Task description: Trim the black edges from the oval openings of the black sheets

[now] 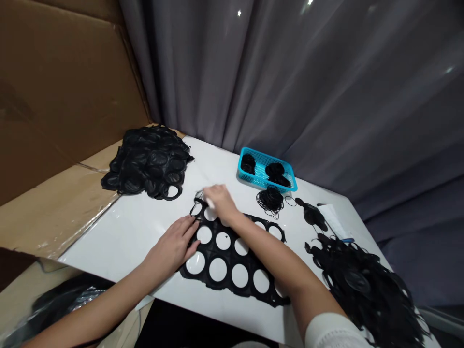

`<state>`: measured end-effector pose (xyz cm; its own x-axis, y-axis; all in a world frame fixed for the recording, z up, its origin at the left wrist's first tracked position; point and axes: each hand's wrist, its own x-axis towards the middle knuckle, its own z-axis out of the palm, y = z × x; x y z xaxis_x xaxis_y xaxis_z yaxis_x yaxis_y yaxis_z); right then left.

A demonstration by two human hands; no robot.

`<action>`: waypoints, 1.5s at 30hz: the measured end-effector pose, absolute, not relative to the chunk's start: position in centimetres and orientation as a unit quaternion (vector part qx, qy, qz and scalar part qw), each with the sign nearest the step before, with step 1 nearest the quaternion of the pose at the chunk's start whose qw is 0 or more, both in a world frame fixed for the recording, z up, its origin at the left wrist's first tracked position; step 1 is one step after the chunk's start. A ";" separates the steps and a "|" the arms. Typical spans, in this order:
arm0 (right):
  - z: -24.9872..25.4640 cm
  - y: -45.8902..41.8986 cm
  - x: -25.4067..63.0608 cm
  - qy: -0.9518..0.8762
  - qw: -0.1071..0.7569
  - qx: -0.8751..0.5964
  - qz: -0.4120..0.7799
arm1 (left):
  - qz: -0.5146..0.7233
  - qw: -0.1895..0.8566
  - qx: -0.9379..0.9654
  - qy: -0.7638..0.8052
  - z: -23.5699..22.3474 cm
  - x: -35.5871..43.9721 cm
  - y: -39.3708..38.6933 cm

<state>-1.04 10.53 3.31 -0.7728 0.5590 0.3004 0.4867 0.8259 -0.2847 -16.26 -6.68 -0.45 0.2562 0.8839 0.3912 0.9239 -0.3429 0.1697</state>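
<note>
Head view: black perforated sheet [230, 258] on white table [137, 227], grey curtain [308, 87] behind.

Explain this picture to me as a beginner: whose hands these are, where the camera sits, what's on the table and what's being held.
There is no machine here, just a person's two bare hands. The only picture comes from a camera on their head, looking forward and down. On the white table lies a black sheet with round holes. The left hand rests flat on its edge; the right hand is at its far edge, too blurred to show its grip. Around them are a black pile on the left, a blue basket beyond, and a black heap on the right.
</note>
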 end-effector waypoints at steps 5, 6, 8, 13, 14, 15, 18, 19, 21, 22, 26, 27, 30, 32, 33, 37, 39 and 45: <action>5.5 16.7 1.9 -0.755 0.365 -0.502 0.212 | -0.222 0.022 -0.786 -0.577 -0.1 -16.5 -6.6; 5.7 17.1 3.1 -0.721 0.391 -0.510 0.259 | -0.225 0.017 -0.785 -0.577 0.0 -16.7 -6.6; 5.9 16.4 6.2 -0.655 0.430 -0.511 0.354 | -0.229 0.012 -0.787 -0.573 0.2 -17.0 -6.5; 5.1 9.8 15.5 -0.445 0.482 -0.494 0.571 | -0.236 0.040 -0.797 -0.555 1.8 -17.1 -5.3; 4.9 8.3 17.3 -0.376 0.499 -0.481 0.615 | -0.237 0.039 -0.802 -0.547 2.1 -16.6 -4.9; 4.7 7.0 18.9 -0.318 0.515 -0.469 0.643 | -0.238 0.035 -0.810 -0.535 2.4 -16.0 -4.4; 4.2 4.0 23.3 -0.247 0.553 -0.472 0.640 | -0.243 0.008 -0.845 -0.476 2.9 -12.7 -3.2; 4.0 3.4 24.4 -0.234 0.565 -0.476 0.632 | -0.244 -0.003 -0.859 -0.450 2.9 -11.3 -2.8; 3.7 2.4 26.0 -0.203 0.590 -0.479 0.617 | -0.236 -0.033 -0.886 -0.398 2.7 -8.5 -2.4; 3.6 2.0 26.5 -0.197 0.600 -0.482 0.607 | -0.231 -0.048 -0.897 -0.373 2.5 -7.1 -2.3; 2.9 0.3 26.5 -0.314 0.572 -0.518 0.553 | -0.211 -0.085 -0.924 -0.307 1.6 -2.8 -2.4; 2.8 -0.3 26.1 -0.365 0.546 -0.531 0.536 | -0.205 -0.087 -0.927 -0.301 1.3 -2.1 -2.4; 2.5 -1.8 24.9 -0.510 0.450 -0.547 0.488 | -0.180 -0.077 -0.935 -0.296 0.4 -1.0 -2.6; 2.4 -2.5 24.4 -0.577 0.397 -0.539 0.468 | -0.169 -0.066 -0.937 -0.298 0.0 -0.8 -2.7; 2.4 -2.7 24.3 -0.601 0.377 -0.535 0.459 | -0.167 -0.061 -0.938 -0.299 -0.2 -0.7 -2.7; 2.2 -2.8 24.1 -0.651 0.345 -0.535 0.414 | -0.158 -0.057 -0.936 -0.308 -0.5 -0.8 -2.8; 2.0 -2.6 24.0 -0.662 0.341 -0.531 0.405 | -0.154 -0.059 -0.936 -0.310 -0.4 -0.8 -2.8; 2.2 -2.6 23.9 -0.686 0.334 -0.526 0.376 | -0.151 -0.064 -0.933 -0.319 -0.3 -0.6 -2.8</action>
<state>23.90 -2.63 2.19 -0.2245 0.9724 0.0637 0.4707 0.1655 -0.8666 -0.57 -2.78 -0.28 0.7506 0.6153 0.2408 0.5769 -0.7880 0.2153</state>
